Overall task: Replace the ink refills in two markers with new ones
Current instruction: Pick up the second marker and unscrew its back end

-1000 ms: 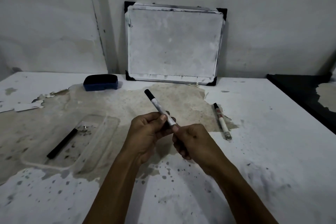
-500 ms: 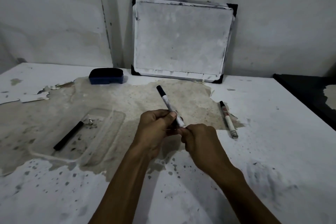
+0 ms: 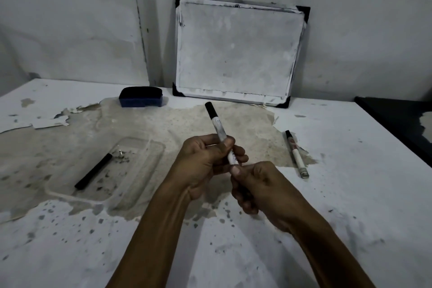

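**Both hands on one marker above the worn surface**

At the left we see a clear tray (image 3: 140,170) lying on the surface (image 3: 350,194), and a black refill (image 3: 93,174) rests in it at a slant. Far behind it sits a blue eraser (image 3: 141,99). In the middle our left hand (image 3: 205,161) has its grip closed around the barrel of a marker (image 3: 219,134), whose black cap points up and away from us. Our right hand (image 3: 259,184) pinches the near end of the same marker, so its grip is clamped there too. A whiteboard (image 3: 238,51) leans on the far wall. At the right a second marker (image 3: 296,154) lies on the surface, well apart from the hands.
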